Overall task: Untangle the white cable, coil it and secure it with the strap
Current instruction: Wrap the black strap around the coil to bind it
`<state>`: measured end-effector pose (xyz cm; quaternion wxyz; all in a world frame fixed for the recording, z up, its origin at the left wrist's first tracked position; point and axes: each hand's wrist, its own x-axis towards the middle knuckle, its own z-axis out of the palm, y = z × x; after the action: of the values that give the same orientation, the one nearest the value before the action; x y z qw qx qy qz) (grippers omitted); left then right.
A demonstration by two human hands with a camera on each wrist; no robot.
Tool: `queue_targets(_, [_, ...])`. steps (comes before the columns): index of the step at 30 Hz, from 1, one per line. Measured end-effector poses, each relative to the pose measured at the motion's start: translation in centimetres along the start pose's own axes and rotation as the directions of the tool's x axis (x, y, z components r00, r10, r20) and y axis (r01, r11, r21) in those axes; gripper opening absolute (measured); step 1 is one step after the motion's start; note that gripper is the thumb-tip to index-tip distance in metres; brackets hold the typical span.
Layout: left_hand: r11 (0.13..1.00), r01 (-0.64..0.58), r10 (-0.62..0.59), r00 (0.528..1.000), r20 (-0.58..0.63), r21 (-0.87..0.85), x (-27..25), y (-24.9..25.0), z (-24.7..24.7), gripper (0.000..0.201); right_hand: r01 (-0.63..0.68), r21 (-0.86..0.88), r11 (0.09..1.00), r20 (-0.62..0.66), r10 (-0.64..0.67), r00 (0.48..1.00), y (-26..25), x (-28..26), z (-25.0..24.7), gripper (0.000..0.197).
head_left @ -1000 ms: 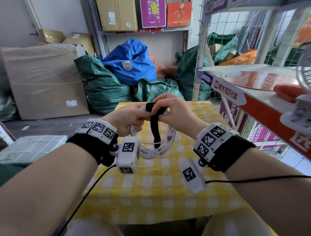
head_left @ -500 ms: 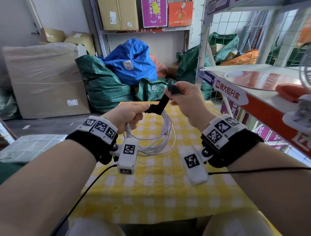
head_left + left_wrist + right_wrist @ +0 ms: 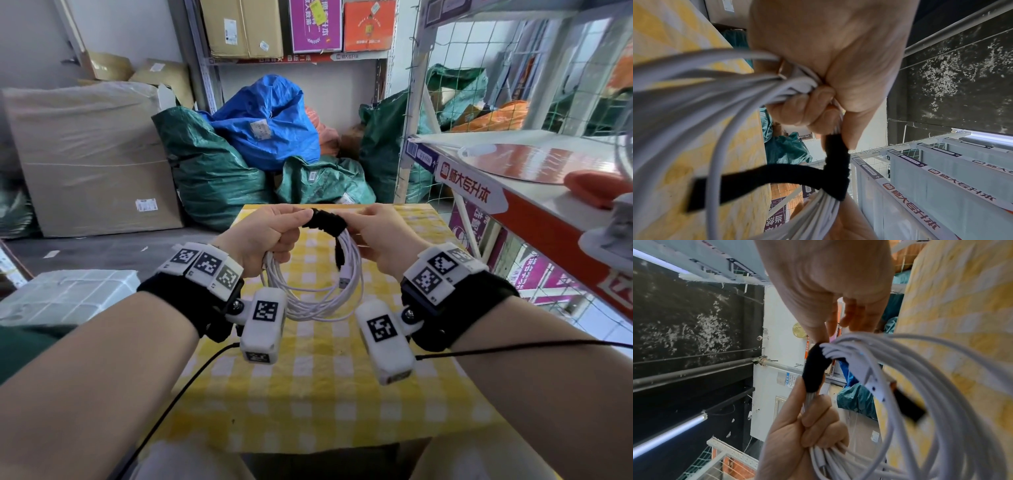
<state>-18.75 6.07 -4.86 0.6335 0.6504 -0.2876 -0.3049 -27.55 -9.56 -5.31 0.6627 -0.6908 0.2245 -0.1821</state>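
**Strap on, tail loose – last step**

Left hand point(image 3: 263, 236) is fisted round the cable point(image 3: 317, 291) bundle at the top of the coil, centre of the head view; fingers curled tight on the strands, thumb reaching to the edge of the strap point(image 3: 325, 221). Right hand point(image 3: 373, 236) pinches the bundle w/ thumb and fingertips just on the other side of the wrap; in the right wrist view its thumb tip sits on the strap's upper end.

Strap is wound round the strands between the two hands. Its free tail hangs down inside the loop, not stuck down – clear in the left wrist view, lower left. The coil hangs below the hands, above the table point(image 3: 325, 394), w/ a plug end dangling at its right side.

I judge untangling & coiling done, securing nearly there. Next, I reckon: right hand lets go, catches the tail, pulls it snug round the bundle & presses it onto the wrap, while left hand holds the strands so they don't spring apart.
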Motion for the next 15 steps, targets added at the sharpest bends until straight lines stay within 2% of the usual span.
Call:
queue_targets(2, [1.0, -0.001, 0.001, 1.0, -0.009, 0.024, 0.1, 0.0, 0.0, 0.027, 0.05, -0.063, 0.997, -0.02, -0.051, 0.998, 0.0, 0.1, -0.1, 0.014])
queue_targets(4, [0.999, 0.002, -0.001, 1.0, -0.022, 0.041, 0.1, -0.1, -0.1, 0.026, 0.093, -0.105, 0.99, 0.019, -0.091, 0.996, 0.0, 0.0, -0.2, 0.01])
queue_targets(7, [0.999, 0.011, -0.01, 0.999, -0.033, 0.032, 0.1, -0.3, -0.3, 0.026, 0.104, -0.078, 0.992, 0.117, -0.095, 0.989, 0.2, -0.2, -0.2, 0.018])
queue_targets(12, [0.999, 0.021, -0.018, 0.998, -0.063, 0.042, -0.1, 0.1, -0.3, 0.02, 0.155, -0.058, 0.986, 0.172, -0.144, 0.975, 0.4, -0.8, 0.5, 0.033])
queue_targets(15, [0.999, 0.032, -0.029, 0.995, -0.093, 0.024, 0.0, 0.3, -0.3, 0.023, 0.224, -0.101, 0.969, 0.205, -0.2, 0.958, 0.3, -1.3, 0.8, 0.032])
